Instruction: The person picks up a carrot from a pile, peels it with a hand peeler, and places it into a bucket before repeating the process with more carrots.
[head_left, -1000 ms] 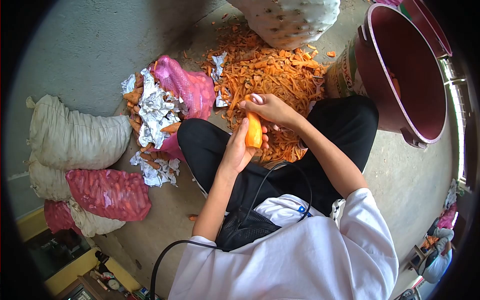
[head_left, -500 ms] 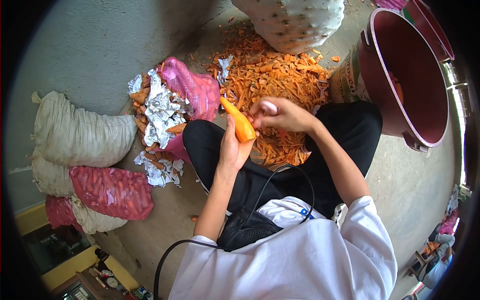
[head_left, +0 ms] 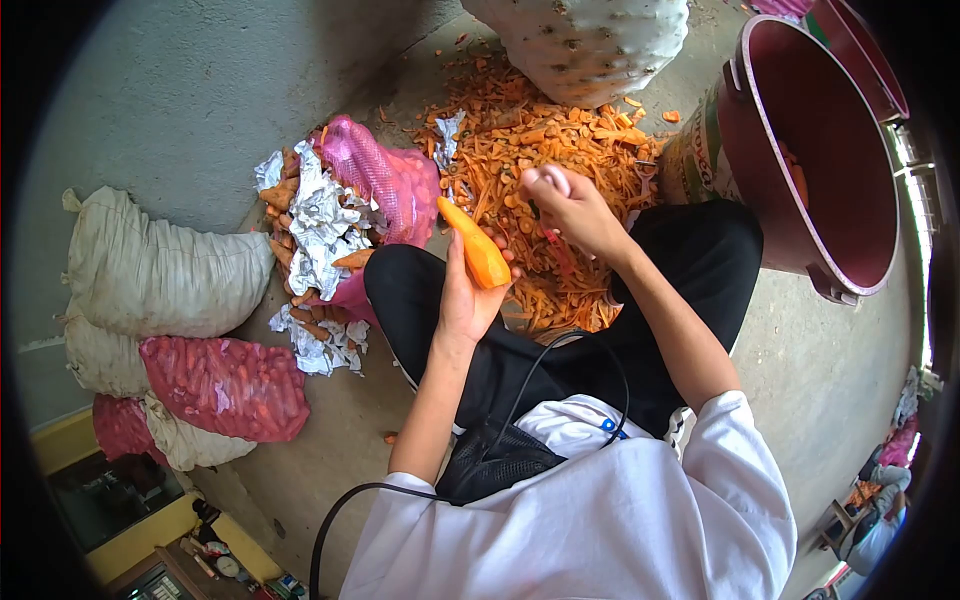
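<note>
Left hand (head_left: 470,295): wrapped around a smooth, tapering, peeled orange carrot (head_left: 473,245), lying along its palm, narrow tip jutting past the thumb.
Right hand (head_left: 580,215): clenched around a smooth pale-pink object (head_left: 555,182), mostly hidden, apart from the carrot.
Thin, ragged orange peelings (head_left: 570,140): heaped beyond the hands.
Bulging pink mesh sack (head_left: 400,190): beside crumpled white paper (head_left: 320,225).

From my end, I have an open gap between the 2 hands: the left hand (head_left: 468,300) and the right hand (head_left: 585,218), with the carrot (head_left: 478,250) jutting into its left side. To the right, the right knee (head_left: 705,228) and the tub wall (head_left: 768,228) stand in my way low down, though the tub's mouth is open. The white sack (head_left: 595,45) blocks me ahead; the pink mesh bag (head_left: 400,190) crowds the left.
</note>
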